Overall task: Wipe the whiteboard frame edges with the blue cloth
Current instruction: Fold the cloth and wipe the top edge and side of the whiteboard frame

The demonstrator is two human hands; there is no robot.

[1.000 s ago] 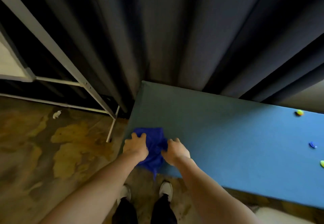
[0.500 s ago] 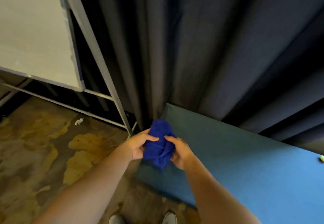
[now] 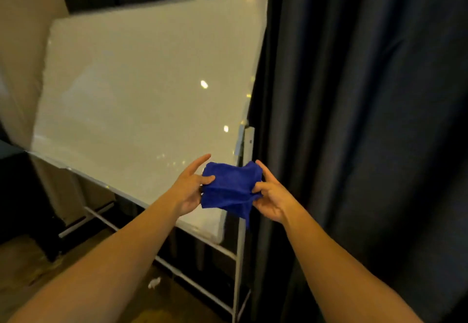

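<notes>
A blue cloth hangs crumpled between both hands at chest height. My left hand pinches its left side with thumb and fingers. My right hand grips its right side. Behind them stands a tilted whiteboard on a metal stand; its thin grey frame edge runs down the right side. The cloth is in front of the board's lower right corner and does not touch the frame.
Dark curtains hang to the right and behind the board. The stand's white legs and crossbars reach the brown floor. A small white scrap lies on the floor under the board.
My view has swung up and left from the blue mat to the whiteboard. Both hands lifted the cloth off the mat and raised it in front of the board.
</notes>
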